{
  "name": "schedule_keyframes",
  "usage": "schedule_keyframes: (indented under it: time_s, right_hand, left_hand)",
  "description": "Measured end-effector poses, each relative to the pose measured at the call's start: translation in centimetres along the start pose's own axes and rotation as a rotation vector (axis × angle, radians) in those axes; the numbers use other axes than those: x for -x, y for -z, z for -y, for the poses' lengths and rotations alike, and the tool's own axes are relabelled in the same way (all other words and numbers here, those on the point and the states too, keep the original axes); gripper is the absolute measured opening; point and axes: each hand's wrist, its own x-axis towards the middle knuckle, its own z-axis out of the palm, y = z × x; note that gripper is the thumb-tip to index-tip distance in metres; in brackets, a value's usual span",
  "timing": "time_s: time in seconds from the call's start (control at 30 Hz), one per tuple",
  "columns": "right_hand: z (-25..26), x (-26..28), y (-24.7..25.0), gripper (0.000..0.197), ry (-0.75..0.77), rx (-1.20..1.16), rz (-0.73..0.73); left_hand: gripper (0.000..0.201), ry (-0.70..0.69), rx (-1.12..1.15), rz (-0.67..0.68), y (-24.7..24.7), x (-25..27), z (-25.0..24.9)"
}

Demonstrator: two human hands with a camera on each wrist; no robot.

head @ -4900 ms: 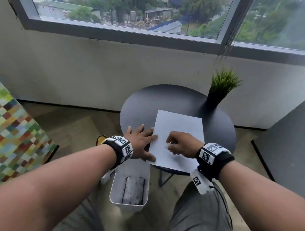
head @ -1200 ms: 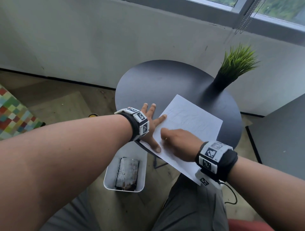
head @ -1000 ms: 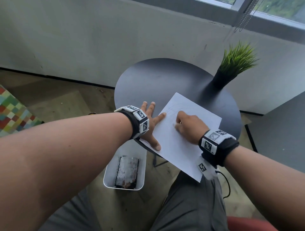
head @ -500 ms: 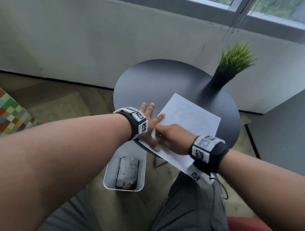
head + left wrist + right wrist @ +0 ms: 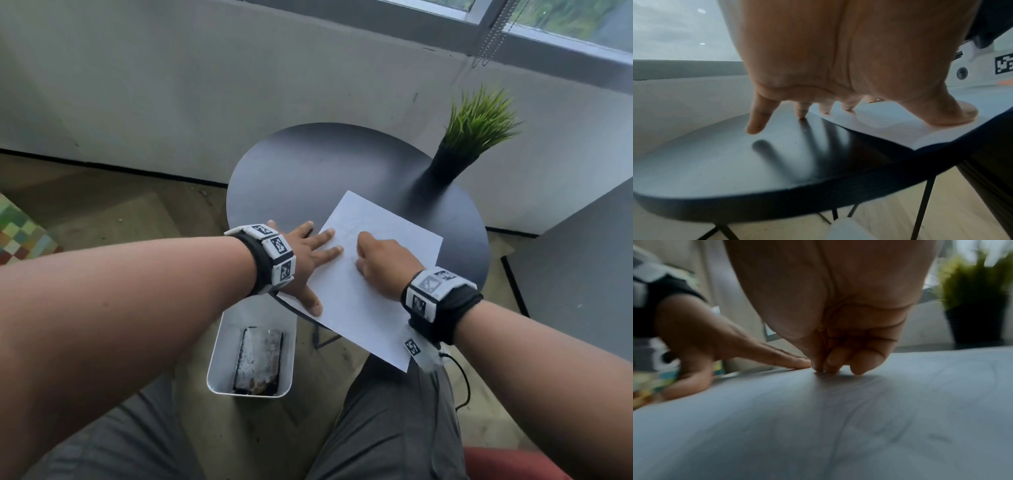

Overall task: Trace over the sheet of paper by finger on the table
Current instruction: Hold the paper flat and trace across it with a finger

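A white sheet of paper [image 5: 359, 308] with faint pencil lines lies askew on the round dark table [image 5: 308, 171], its near corner hanging over the edge. My left hand [image 5: 305, 260] lies flat with spread fingers on the sheet's left edge; in the left wrist view the thumb [image 5: 957, 113] presses on the paper [image 5: 890, 123]. My right hand [image 5: 383, 260] sits on the middle of the sheet with fingers curled. Its fingertips [image 5: 834, 365] touch the paper [image 5: 838, 426] and hold nothing.
A green potted plant [image 5: 479, 130] stands at the table's back right. A white bin [image 5: 219, 342] sits on the floor under the table's near left edge. A grey wall and window lie behind, and a dark surface [image 5: 582, 274] is to the right.
My right hand has slid from beside the left hand's fingers up and right to the middle of the sheet. The left hand and the paper have stayed in place.
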Motion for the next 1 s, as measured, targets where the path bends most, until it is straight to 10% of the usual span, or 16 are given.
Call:
schedule_keyframes:
  time_s: [0.17,0.33,0.53,0.7,0.9,1.0]
  right_hand:
    - [2.3,2.5,0.3,0.014,0.371,0.086,0.222]
    - [-0.5,-0.7,1.0,0.016,-0.058,0.053,0.021]
    - [3.0,2.6,-0.9,0.016,0.314,0.058,0.174]
    - [-0.6,-0.7,0.5,0.018,-0.032,0.044,-0.003]
    - [2.6,3.0,-0.6,0.012,0.340,0.051,0.211]
    - [-0.3,1.1,0.6,0.013,0.092,-0.013,0.120]
  left_hand:
    - [0.126,0.058,0.062,0.032,0.1,1.1,-0.3]
    - [0.129,0.059,0.074,0.063,0.9,1.3,-1.0]
    - [0.134,0.057,0.067,0.079,1.0,0.7,-0.9]
    - [0.132,0.075,0.064,0.083,0.9,0.7,-1.1]
    - [0.133,0.076,0.051,0.098,1.1,0.2,-1.2]
    - [0.131,0.084,0.048,0.097,1.3,0.1,-1.5]
